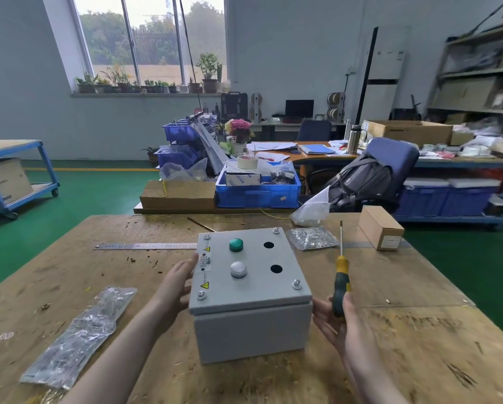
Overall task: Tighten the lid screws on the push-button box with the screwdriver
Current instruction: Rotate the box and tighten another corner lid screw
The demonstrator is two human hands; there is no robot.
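Observation:
A grey push-button box (253,322) stands on the wooden workbench in front of me. Its lid carries a green button (236,245), a white button (238,269), two empty round holes and a screw at each corner, such as the near-right screw (296,284). My left hand (176,284) lies flat against the box's left side with straight fingers. My right hand (336,322) is at the box's right side and grips the green-and-yellow handle of a screwdriver (340,282), whose shaft points up and away from me.
A steel ruler (145,246) lies behind the box at the left. A plastic bag of parts (78,339) lies at the near left, a bag of screws (313,238) and a small cardboard box (381,228) at the far right. Blue bins stand beyond the bench.

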